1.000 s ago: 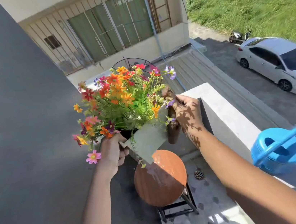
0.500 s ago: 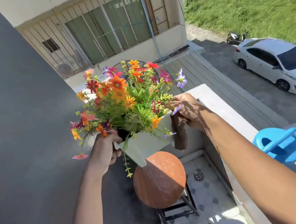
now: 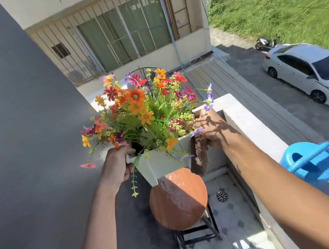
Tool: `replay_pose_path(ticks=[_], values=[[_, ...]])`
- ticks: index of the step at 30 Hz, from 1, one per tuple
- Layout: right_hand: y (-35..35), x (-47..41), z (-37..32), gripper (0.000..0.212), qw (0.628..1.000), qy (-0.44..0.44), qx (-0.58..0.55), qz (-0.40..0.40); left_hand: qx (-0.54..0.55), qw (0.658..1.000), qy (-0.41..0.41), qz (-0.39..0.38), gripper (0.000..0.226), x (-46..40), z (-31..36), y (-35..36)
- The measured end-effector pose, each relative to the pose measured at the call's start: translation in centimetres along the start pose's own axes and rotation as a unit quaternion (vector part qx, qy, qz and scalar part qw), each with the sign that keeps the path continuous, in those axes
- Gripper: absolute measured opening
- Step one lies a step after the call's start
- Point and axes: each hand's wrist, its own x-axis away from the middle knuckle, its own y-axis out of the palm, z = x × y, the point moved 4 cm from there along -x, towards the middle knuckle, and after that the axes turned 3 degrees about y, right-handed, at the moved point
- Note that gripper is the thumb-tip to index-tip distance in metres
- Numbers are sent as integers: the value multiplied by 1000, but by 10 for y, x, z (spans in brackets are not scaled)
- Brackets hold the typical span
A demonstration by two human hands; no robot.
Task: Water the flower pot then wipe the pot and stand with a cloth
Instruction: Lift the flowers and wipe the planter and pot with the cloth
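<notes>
Risk first: the pot (image 3: 162,162) is held in the air above the stand (image 3: 178,198), well clear of its round top, and it looks tilted toward the camera. With water presumably in the soil, a further tilt could spill it onto the stand or the tiled floor (image 3: 233,238) below. A slip is the larger worry. The pot is a smooth white tapered box, held only at its upper rim from two sides, and a wet rim could slide out of either hand.

The left hand (image 3: 115,164) is closed on the rim's left corner, fingers wrapped under the lip and thumb on top. The right hand (image 3: 209,129) is closed on the right edge of the rim, with the brown cloth (image 3: 199,157) pinched against it, so the cloth hangs down the pot's right side. That trapped cloth may weaken the hold on that side; how firmly the fingers reach the rim there is hard to tell, since flowers (image 3: 145,114) cover them.

The pot sits squarely between the two hands. The blue can (image 3: 311,163) rests on the ledge (image 3: 248,117) to the right, well apart. Setting the pot down off-centre on the small round top could tip it.
</notes>
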Motion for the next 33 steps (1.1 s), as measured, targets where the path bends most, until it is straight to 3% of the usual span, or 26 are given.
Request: replay_pose_path(ticks=[1, 3, 6, 8, 10, 13, 16, 20, 22, 25, 28, 33], values=[[3, -4, 0, 13, 999, -13, 28, 7, 21, 1000, -2, 2, 19, -1, -2, 1], [14, -7, 4, 13, 996, -36, 70, 47, 118, 993, 0, 7, 22, -3, -9, 4], [23, -12, 12, 14, 988, 11, 22, 149, 222, 971, 8, 87, 22, -3, -26, 7], [32, -5, 5, 10, 984, -2, -42, 176, 170, 976, 11, 134, 24, 4, -40, 18], [38, 4, 1, 29, 982, 12, -77, 170, 76, 989, 31, 122, 28, 15, -47, 40], [35, 14, 21, 43, 984, 107, -67, 128, -29, 995, 89, 38, 31, 32, -41, 78], [46, 12, 37, 37, 974, 208, -41, 73, -24, 994, 103, 38, 49, 38, -25, 92], [55, 1, 32, 30, 953, 106, -147, 241, 37, 998, -6, 57, 75, 33, -23, 94], [59, 4, 40, 27, 956, 88, -175, 220, 70, 995, -44, 52, 64, 32, -24, 97], [56, 8, 47, 7, 977, 54, -49, 199, 90, 991, -90, 44, 31, 32, -30, 97], [52, 10, 49, 20, 975, 44, 13, 218, 99, 988, -112, 33, 32, 37, -34, 97], [60, 23, 42, 5, 986, 29, -25, 165, 80, 993, -84, 25, 29, 32, -30, 85]])
